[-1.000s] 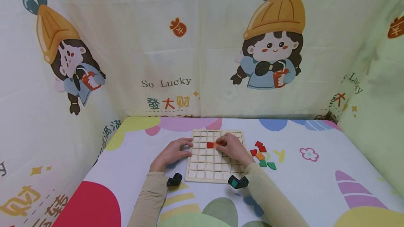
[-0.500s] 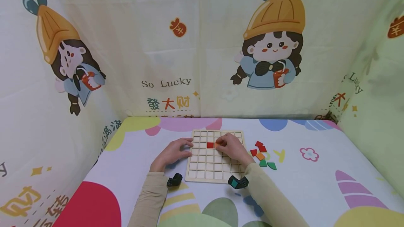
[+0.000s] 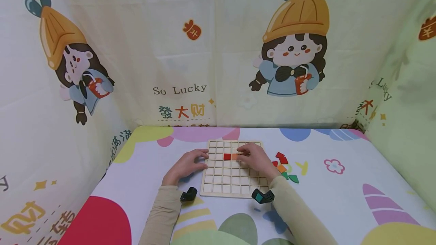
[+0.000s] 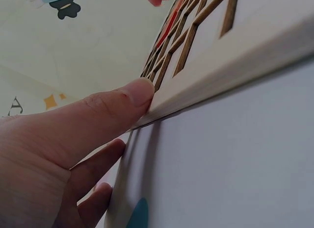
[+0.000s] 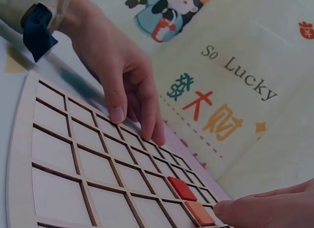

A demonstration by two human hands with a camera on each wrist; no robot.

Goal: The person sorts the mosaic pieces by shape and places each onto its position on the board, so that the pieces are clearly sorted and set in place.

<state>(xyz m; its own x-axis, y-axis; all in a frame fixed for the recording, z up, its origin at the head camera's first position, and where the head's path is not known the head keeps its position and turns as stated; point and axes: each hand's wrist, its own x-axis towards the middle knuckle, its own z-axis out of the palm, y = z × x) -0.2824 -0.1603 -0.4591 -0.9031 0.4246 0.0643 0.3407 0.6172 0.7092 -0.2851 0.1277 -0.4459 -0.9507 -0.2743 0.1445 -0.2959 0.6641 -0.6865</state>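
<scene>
A wooden grid board (image 3: 218, 179) lies on the table. A red square tile (image 3: 227, 157) sits in one cell, and an orange square tile (image 3: 235, 157) sits in the cell to its right. My right hand (image 3: 257, 160) hovers over the board beside the orange tile, its fingertips at or just off that tile's right edge. In the right wrist view both tiles show flat in their cells. My left hand (image 3: 185, 163) rests at the board's left edge; in the left wrist view the thumb (image 4: 140, 93) touches the wooden rim, fingers loosely bent.
Right of the board lie several loose pieces: red pieces (image 3: 283, 160), an orange piece (image 3: 281, 168) and green pieces (image 3: 293, 179). My right forearm partly hides some of them. A patterned cloth covers the table (image 3: 327, 199), and printed curtains (image 3: 231, 67) stand around it.
My right hand has drawn back slightly to the right, uncovering more of the orange tile, which stays in its cell. The left hand has not moved.
</scene>
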